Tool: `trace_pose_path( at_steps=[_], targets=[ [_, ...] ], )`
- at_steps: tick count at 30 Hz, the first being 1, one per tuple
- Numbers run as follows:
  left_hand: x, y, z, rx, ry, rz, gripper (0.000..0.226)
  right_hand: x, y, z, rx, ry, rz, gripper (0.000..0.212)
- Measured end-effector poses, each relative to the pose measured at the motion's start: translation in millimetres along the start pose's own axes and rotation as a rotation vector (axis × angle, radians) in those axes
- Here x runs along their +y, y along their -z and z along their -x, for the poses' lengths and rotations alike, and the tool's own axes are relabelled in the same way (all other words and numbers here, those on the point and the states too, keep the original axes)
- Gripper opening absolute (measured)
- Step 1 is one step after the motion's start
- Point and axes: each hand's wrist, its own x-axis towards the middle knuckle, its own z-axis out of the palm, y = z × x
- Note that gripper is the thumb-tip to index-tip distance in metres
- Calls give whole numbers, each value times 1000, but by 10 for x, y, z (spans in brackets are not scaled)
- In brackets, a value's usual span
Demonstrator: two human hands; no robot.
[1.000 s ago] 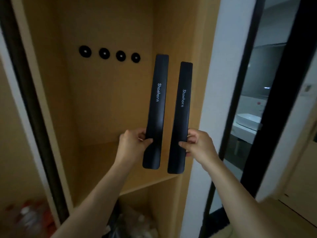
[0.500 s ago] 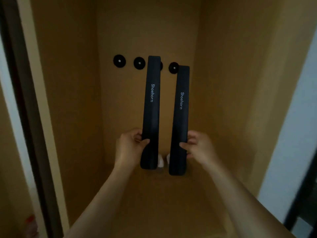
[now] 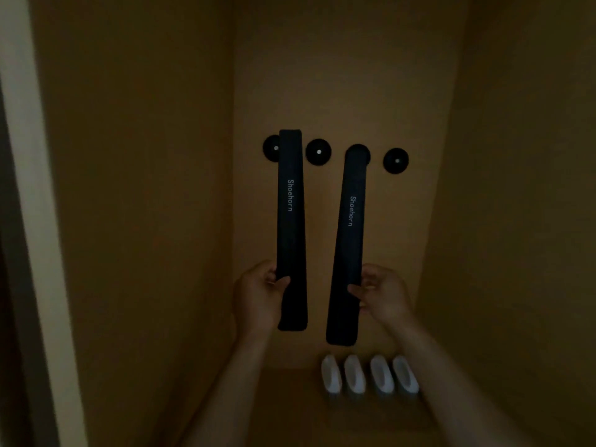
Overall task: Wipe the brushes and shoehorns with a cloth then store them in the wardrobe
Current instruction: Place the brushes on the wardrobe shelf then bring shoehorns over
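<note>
I hold two long black shoehorns upright inside the wooden wardrobe. My left hand (image 3: 259,295) grips the left shoehorn (image 3: 291,221) near its lower end; its top overlaps the leftmost of several round black wall mounts (image 3: 270,148). My right hand (image 3: 382,293) pinches the right shoehorn (image 3: 350,240) low down; its top covers the third mount (image 3: 362,152). Whether either shoehorn touches its mount I cannot tell. The second mount (image 3: 318,152) and the fourth mount (image 3: 396,161) are bare. Each shoehorn carries white "Shoehorn" lettering.
Several small white objects (image 3: 369,374) stand in a row on the wardrobe floor against the back wall, below my right hand. Wooden side walls (image 3: 145,221) close in left and right. The pale door frame (image 3: 29,188) runs down the left edge.
Both shoehorns have moved deeper into the wardrobe and spread apart, their tops now over the first and third mounts. The view has closed in and the white objects have come into sight.
</note>
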Motion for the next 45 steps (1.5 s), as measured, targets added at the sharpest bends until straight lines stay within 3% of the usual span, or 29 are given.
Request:
trace_pose_path(
  at_steps=[5, 8, 16, 24, 31, 45],
  targets=[
    [-102, 25, -131, 38, 21, -39, 12, 60, -254, -298, -6, -11, -14, 43],
    [-120, 38, -203, 46, 25, -60, 16, 14, -349, -413, -32, 9, -11, 35],
    [-140, -16, -602, 45, -85, -153, 17, -101, -415, -727, -62, 38, -18, 33],
    [25, -139, -1269, 106, -104, 0, 21, -162, -342, -1097, -94, 85, -30, 36],
    [87, -229, -1695, 122, -122, 9, 39, -138, -296, -1378, -92, 133, -26, 40],
    [-105, -384, -2040, 105, -71, -3, 12, -45, -351, -1849, -70, 178, -31, 43]
  ],
)
